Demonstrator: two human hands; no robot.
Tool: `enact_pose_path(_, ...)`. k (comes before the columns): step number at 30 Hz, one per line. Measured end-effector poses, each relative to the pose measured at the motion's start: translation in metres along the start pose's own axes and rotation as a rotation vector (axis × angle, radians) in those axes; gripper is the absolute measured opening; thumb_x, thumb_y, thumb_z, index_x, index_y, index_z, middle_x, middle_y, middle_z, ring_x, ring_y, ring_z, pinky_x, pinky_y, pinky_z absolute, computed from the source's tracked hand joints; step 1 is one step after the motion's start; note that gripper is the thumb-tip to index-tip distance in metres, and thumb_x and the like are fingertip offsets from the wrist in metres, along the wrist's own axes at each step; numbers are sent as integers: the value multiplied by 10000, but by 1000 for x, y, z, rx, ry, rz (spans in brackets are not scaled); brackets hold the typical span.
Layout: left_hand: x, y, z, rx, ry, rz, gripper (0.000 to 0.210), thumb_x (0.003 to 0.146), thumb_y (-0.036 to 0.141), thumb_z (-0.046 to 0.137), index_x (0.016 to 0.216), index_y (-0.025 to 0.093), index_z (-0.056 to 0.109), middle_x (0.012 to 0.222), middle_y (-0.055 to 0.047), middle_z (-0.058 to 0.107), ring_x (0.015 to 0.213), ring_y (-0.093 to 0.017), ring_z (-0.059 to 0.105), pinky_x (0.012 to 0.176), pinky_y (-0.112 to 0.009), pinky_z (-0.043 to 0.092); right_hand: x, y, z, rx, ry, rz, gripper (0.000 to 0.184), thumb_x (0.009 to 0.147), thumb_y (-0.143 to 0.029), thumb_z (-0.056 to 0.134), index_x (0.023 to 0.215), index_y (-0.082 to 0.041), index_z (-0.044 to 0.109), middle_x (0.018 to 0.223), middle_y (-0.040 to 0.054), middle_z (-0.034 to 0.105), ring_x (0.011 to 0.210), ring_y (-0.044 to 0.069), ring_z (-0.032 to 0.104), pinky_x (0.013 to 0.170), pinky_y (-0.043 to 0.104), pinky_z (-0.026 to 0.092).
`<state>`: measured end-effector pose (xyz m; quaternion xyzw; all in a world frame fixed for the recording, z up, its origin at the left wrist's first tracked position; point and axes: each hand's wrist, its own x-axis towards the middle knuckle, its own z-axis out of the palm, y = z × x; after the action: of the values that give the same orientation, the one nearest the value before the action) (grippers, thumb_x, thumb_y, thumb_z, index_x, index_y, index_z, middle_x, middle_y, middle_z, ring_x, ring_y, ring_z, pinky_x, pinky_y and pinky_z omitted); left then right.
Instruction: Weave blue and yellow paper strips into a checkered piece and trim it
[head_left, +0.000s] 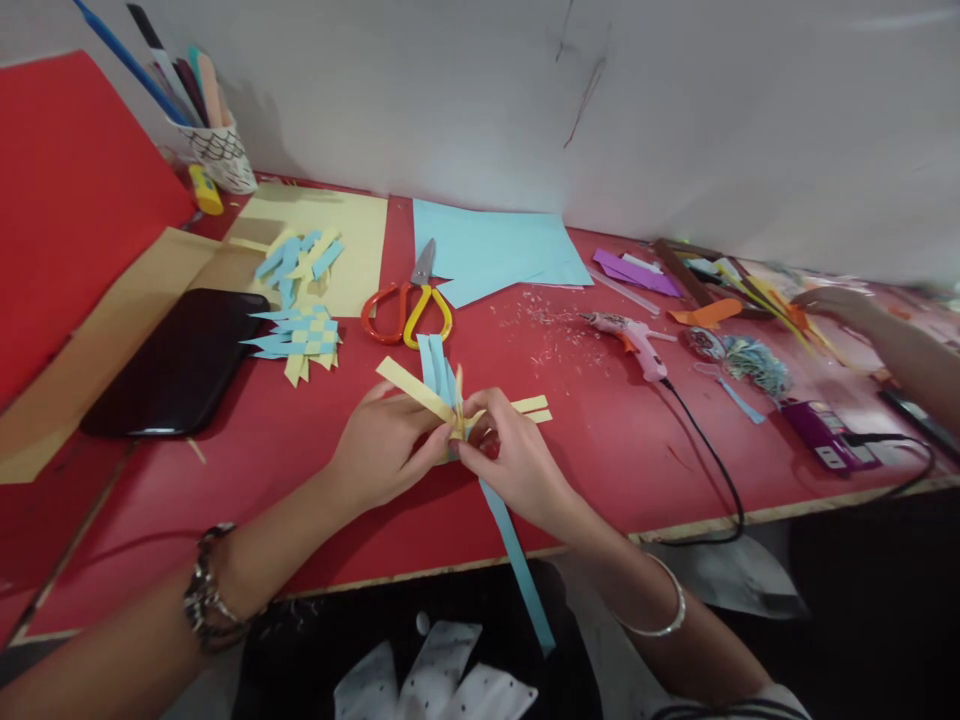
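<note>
Close together over the red table, my left hand [386, 445] and my right hand [514, 460] pinch a bundle of blue and yellow paper strips [420, 388] where they cross. Yellow ends stick out to the left and right, and blue ends point up. One long blue strip [517, 560] hangs below my right hand, past the table edge. The fingers hide how the strips join. Left of my hands lies a woven blue and yellow paper piece [304, 338]. Scissors [415, 310] with a red and a yellow handle rest just beyond the strips.
A black tray-like object [176, 365] lies left, with loose short strips [296, 258] behind it. Blue sheets [495, 250] lie at the back. Right are a pink glue gun [630, 340] with a cord and a purple box [825, 435]. Another person's hand [840, 305] reaches in at right.
</note>
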<state>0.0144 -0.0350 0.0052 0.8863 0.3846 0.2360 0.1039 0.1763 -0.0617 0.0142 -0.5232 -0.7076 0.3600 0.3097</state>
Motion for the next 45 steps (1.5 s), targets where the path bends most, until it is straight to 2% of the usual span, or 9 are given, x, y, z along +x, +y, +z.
enact_pose_path(5, -1, -1, 2, -48, 88, 47, 392, 877, 260, 294, 652, 195, 608, 707, -8, 680, 713, -163, 607, 822, -348, 368, 0, -1, 0, 27, -15, -33, 87, 752, -190, 485, 805, -206, 416, 713, -26, 508, 608, 97, 537, 563, 228, 449)
enact_pose_path(12, -2, -2, 4, -78, 86, 13, 358, 883, 273, 312, 692, 192, 604, 793, -15, 705, 726, -175, 618, 796, -368, 377, 1, -2, 0, 38, -38, -49, 96, 744, -145, 484, 724, -207, 412, 709, -29, 501, 623, 94, 529, 574, 218, 447)
enact_pose_path(22, -1, -2, 5, -23, 110, 37, 336, 866, 204, 303, 613, 217, 525, 625, -4, 663, 649, -175, 608, 738, -376, 419, 0, 0, -2, 20, -51, -96, 95, 763, -156, 478, 711, -205, 415, 710, -28, 496, 621, 86, 514, 579, 204, 431)
enact_pose_path(27, -2, -3, 8, 32, 132, 48, 367, 875, 211, 289, 556, 216, 470, 550, -3, 605, 589, -168, 577, 691, -360, 427, 0, -1, -2, -74, -47, -68, 86, 744, -183, 513, 743, -202, 429, 757, -22, 511, 594, 82, 499, 562, 217, 402)
enact_pose_path(31, -2, -3, 8, 57, 130, 41, 383, 882, 210, 265, 570, 215, 486, 559, 1, 598, 592, -151, 568, 728, -354, 434, 0, -3, -3, -121, 51, -40, 90, 750, -222, 515, 748, -202, 427, 714, -29, 511, 547, 80, 483, 529, 219, 381)
enact_pose_path(35, -3, -3, 8, 83, 107, 32, 405, 889, 232, 254, 565, 220, 498, 553, 4, 596, 573, -142, 558, 783, -369, 437, -2, -2, -6, -77, 149, -26, 65, 756, -205, 484, 787, -207, 426, 742, -22, 536, 559, 82, 505, 518, 213, 393)
enact_pose_path(40, -3, -5, 9, 91, 90, 30, 454, 898, 249, 252, 533, 227, 520, 557, 3, 622, 569, -143, 560, 807, -380, 442, -11, 7, -19, -36, 310, 7, 232, 748, -172, 492, 964, -218, 421, 793, -11, 563, 649, 101, 549, 599, 235, 443)
enact_pose_path(43, -3, -5, 9, 79, 94, 42, 465, 900, 242, 249, 550, 226, 555, 567, -2, 641, 577, -153, 572, 819, -399, 437, -16, 15, -32, -56, 405, 42, 305, 751, -169, 490, 1036, -222, 398, 812, -5, 552, 626, 102, 529, 568, 240, 440)
enact_pose_path(45, -3, -6, 10, 76, 99, 48, 474, 902, 241, 242, 556, 224, 565, 574, -5, 647, 590, -158, 580, 820, -405, 436, -19, 19, -41, -117, 514, 30, 333, 750, -164, 491, 1061, -227, 390, 830, 4, 537, 617, 107, 510, 568, 256, 441)
